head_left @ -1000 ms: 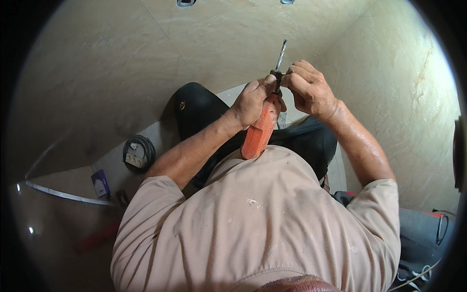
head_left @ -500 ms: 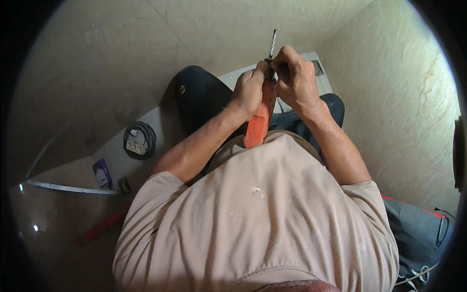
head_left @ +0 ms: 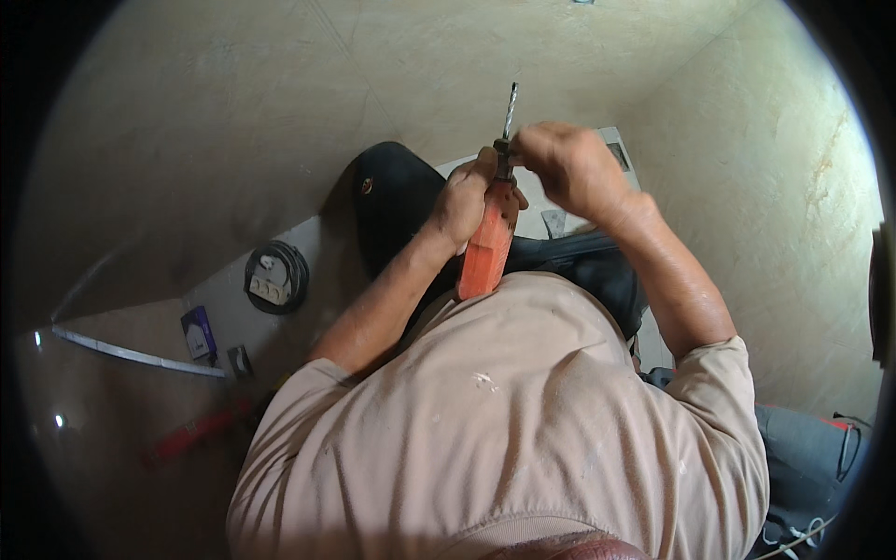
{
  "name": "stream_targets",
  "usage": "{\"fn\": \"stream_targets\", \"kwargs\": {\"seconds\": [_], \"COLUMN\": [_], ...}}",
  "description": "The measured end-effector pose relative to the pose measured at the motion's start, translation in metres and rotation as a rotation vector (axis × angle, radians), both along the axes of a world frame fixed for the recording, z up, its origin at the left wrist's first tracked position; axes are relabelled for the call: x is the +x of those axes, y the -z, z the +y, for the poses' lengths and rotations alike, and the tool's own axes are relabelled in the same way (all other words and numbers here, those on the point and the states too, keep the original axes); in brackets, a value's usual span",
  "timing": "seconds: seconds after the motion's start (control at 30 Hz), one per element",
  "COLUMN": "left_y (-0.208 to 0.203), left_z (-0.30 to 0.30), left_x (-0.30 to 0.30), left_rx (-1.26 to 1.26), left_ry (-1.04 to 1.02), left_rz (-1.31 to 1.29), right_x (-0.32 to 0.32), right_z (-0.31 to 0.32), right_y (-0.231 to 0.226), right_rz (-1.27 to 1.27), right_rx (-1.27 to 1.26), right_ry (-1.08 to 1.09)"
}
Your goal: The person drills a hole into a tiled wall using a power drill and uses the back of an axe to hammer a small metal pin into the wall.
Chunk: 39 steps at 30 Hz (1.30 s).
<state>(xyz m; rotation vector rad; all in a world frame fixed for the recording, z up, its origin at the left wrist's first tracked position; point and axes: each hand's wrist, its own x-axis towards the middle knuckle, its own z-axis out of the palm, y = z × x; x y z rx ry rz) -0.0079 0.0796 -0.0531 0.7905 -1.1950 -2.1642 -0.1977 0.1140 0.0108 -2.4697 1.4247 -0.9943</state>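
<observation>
An orange-red power drill (head_left: 485, 254) points away from me, its back end against my shirt. A spiral drill bit (head_left: 510, 114) sticks out of its dark chuck (head_left: 504, 157). My left hand (head_left: 457, 211) is wrapped round the front of the drill, the thumb up along the chuck. At the chuck's right side, my right hand (head_left: 581, 175) is closed with bent fingers, slightly smeared by motion. Whatever lies between its fingertips is hidden.
Left of my knee lie a coiled black cable with a socket block (head_left: 271, 287), a purple box (head_left: 199, 333) and a pale strip (head_left: 135, 354). A red tool (head_left: 191, 437) sits lower left, a dark bag (head_left: 807, 457) lower right. Stone-like walls (head_left: 765, 187) stand close ahead and right.
The drill and both hands have shifted a little nearer to me. My right wrist has turned, its hand now lying flatter and more to the right of the chuck.
</observation>
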Motion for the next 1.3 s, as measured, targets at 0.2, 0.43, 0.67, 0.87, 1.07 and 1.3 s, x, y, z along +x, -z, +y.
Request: {"fn": "stream_targets", "kwargs": {"seconds": [0.2,0.43,0.67,0.87,1.07,1.3], "left_y": [0.005,0.022,0.028,0.049,0.036,0.037], "left_z": [-0.011,-0.014,-0.018,-0.015,-0.007,-0.011], "left_x": [0.0,-0.009,-0.005,0.021,0.026,0.029], "left_rx": [0.039,-0.087,0.048,-0.149,0.041,0.157], "left_ry": [-0.021,0.121,0.167,0.069,-0.056,-0.094], "left_rz": [-0.001,0.024,0.088,-0.008,0.163,0.184], "right_x": [-0.003,-0.031,-0.046,-0.019,0.013,0.022], "right_z": [-0.008,-0.007,-0.027,0.013,0.021,0.013], "right_y": [0.014,0.028,-0.012,0.021,0.085,0.089], "right_rz": [-0.375,0.158,0.507,-0.455,-0.921,-0.817], "right_rx": [0.297,0.005,-0.194,0.251,0.17,0.037], "right_ry": [-0.044,-0.137,-0.353,0.09,0.162,0.147]}}
